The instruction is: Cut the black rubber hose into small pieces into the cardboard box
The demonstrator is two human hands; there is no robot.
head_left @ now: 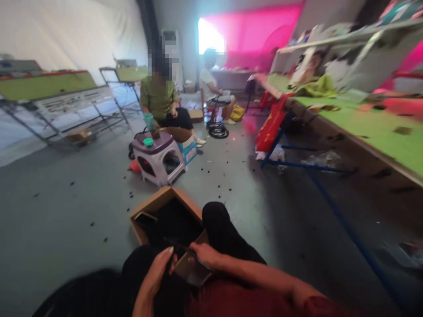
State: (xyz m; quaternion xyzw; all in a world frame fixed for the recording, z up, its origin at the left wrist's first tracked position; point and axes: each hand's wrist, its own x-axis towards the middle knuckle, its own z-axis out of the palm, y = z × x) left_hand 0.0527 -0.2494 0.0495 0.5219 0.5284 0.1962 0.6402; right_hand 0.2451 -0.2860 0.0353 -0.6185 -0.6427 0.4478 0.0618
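The seated person bends both hands together over the near edge of an open cardboard box point(187, 203) on the floor, between two knees in dark trousers point(228, 229). The right hand point(204, 255) is curled round a thin dark strip point(178, 245), which points out toward the left hand point(161, 263). The left hand's thumb and fingers are bent just beside the strip; I cannot tell whether they pinch it. The strip is too blurred to name. Black stuff point(175, 220) fills much of the box.

Beyond it stands a stool point(158, 144) with a green lid point(148, 142) on top. Behind that sits a person in a green top point(158, 97). To the right, a red bag point(271, 125) hangs by a long green table point(380, 127).
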